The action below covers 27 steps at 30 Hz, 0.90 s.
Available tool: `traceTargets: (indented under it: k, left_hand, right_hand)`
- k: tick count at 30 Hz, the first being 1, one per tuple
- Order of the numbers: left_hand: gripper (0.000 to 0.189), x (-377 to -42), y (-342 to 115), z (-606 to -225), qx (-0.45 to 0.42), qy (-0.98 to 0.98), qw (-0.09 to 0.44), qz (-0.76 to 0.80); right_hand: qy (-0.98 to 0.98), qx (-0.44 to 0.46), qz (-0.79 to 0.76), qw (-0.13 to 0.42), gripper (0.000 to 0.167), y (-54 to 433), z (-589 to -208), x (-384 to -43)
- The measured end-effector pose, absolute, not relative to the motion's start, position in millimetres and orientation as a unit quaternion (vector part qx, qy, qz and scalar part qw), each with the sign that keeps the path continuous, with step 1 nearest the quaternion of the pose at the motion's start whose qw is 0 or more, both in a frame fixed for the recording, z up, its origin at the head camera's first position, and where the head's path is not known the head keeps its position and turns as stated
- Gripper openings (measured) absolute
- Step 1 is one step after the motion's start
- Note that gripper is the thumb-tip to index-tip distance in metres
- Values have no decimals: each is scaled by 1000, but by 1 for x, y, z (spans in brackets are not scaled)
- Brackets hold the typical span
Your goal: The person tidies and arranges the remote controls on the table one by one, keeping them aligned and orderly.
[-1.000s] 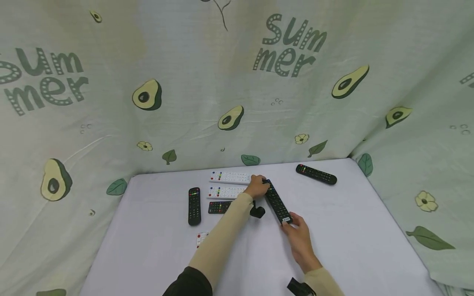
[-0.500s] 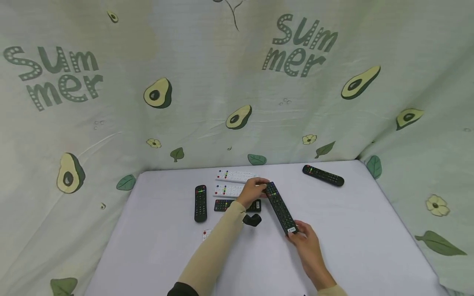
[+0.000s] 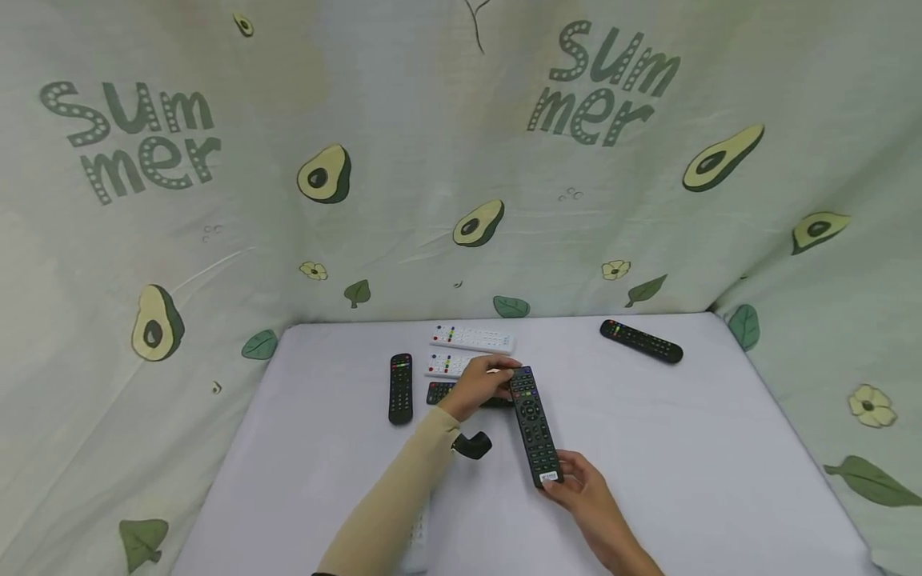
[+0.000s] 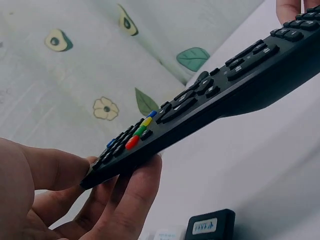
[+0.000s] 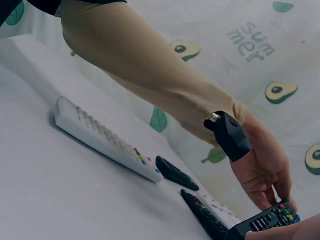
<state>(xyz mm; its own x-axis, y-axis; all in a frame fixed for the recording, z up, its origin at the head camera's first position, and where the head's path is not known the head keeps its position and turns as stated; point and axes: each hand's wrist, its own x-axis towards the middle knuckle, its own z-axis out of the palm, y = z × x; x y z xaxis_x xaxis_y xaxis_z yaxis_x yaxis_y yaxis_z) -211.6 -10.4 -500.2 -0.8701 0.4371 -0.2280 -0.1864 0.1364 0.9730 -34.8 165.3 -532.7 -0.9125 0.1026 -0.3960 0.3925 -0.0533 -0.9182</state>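
A long black remote control [image 3: 531, 416] is held up off the table between both hands, its buttons facing up and a white label at its near end. My left hand [image 3: 478, 388] pinches the far end, thumb on top and fingers beneath, as the left wrist view shows of this remote [image 4: 210, 107]. At the near end, my right hand [image 3: 592, 504] grips it with the thumb by the label. Just behind the left hand lie another black remote [image 3: 439, 392], partly covered, and a white remote [image 3: 448, 366], also partly hidden.
Another white remote [image 3: 474, 338] lies at the back. A black remote [image 3: 400, 389] stands lengthwise on the left, and one more black remote [image 3: 641, 342] lies at the back right. The left sleeve mostly hides a near white remote [image 3: 418, 540]. Printed cloth [image 3: 403, 160] walls the white table [image 3: 684, 448].
Both hands have drawn the held black remote nearer and swung it more in line with the view. The head view has shifted slightly. The other remotes lie as before.
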Motion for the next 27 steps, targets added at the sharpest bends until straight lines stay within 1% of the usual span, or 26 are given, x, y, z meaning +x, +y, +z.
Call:
traceTargets:
  k: [4,10,17,27]
  left_hand:
    - [28,-205,-23,-498,89,718,250,644]
    - [27,-194,-45,-497,93,731,241,632]
    - [25,-186,-68,-503,91,734,238,629]
    - [22,-172,-97,-504,106,775,245,572]
  right_hand:
    - [683,158,-699,137,61,159,-533,-31]
    - [681,90,-700,194,66,151,-535,-26]
    - [686,47,-691,223,64,146,-541,-22]
    - [670,-6,-691,272,58,126,-551,-18]
